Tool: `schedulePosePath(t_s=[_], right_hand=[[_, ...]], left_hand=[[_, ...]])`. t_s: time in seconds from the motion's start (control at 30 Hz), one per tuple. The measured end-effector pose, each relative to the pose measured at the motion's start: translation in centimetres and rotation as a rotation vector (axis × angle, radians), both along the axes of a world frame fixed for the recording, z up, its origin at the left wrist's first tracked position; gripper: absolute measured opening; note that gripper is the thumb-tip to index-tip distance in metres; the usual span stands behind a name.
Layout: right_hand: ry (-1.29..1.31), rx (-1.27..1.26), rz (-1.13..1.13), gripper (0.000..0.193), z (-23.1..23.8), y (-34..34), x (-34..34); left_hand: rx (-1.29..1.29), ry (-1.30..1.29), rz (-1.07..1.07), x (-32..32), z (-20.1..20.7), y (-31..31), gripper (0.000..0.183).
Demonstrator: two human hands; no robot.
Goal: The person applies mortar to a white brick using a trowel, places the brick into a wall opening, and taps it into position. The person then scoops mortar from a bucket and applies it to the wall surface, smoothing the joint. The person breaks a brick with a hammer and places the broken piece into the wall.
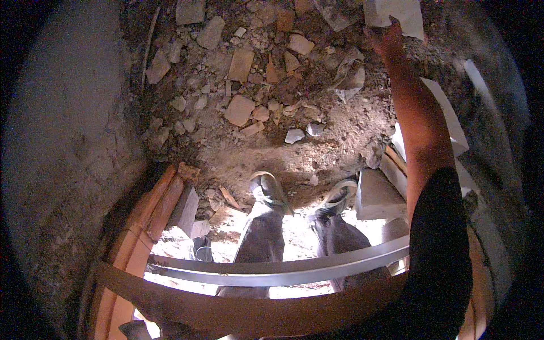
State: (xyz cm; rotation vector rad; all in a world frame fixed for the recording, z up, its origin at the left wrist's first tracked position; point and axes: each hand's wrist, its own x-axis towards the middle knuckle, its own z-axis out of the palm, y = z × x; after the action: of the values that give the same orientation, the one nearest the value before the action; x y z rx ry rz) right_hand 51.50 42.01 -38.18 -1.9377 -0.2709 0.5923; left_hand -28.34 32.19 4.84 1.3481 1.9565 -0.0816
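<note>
My right arm reaches out to the far right, and my right hand (387,37) is at the near edge of a pale, square-edged block (407,16). One finger or the thumb lies on the block's face; the other fingers seem to go under its edge, mostly hidden. The block is cut off by the top of the picture. No left hand can be made out. A brown band (243,314) crosses low in front of me; I cannot tell whether it is a board or my left forearm.
Broken bricks and stones (239,109) litter the dirt floor ahead. A crumpled clear plastic piece (349,76) lies among them. A metal strip (272,273) crosses above my legs. Pale blocks (378,195) stand right of my shoe (266,188); a rough wall (68,141) rises on the left.
</note>
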Motion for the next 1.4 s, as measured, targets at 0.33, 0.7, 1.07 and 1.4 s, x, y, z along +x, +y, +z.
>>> schedulePosePath(t_s=[0.33, 0.7, 1.07, 1.4], right_hand=[[-0.669, -0.453, 0.514, 0.071, -8.4, -4.3, 7.3], [0.618, 0.297, -0.271, 0.052, 1.3, -1.5, 1.6], [0.934, 0.557, -0.643, 0.046, 13.5, -6.4, -12.9], [0.132, -0.491, -0.125, 0.072, 18.2, -9.3, -17.2]], left_hand=[[0.002, 0.007, 0.06, -0.3, -0.1, -1.2, 0.029], [0.021, -0.006, 0.085, -0.4, 0.5, -2.6, 0.029], [0.31, -0.264, 0.016, 0.1, -0.5, -2.0, 0.03], [0.797, -0.085, -0.843, 9.0, 1.4, 5.0, 0.017]])
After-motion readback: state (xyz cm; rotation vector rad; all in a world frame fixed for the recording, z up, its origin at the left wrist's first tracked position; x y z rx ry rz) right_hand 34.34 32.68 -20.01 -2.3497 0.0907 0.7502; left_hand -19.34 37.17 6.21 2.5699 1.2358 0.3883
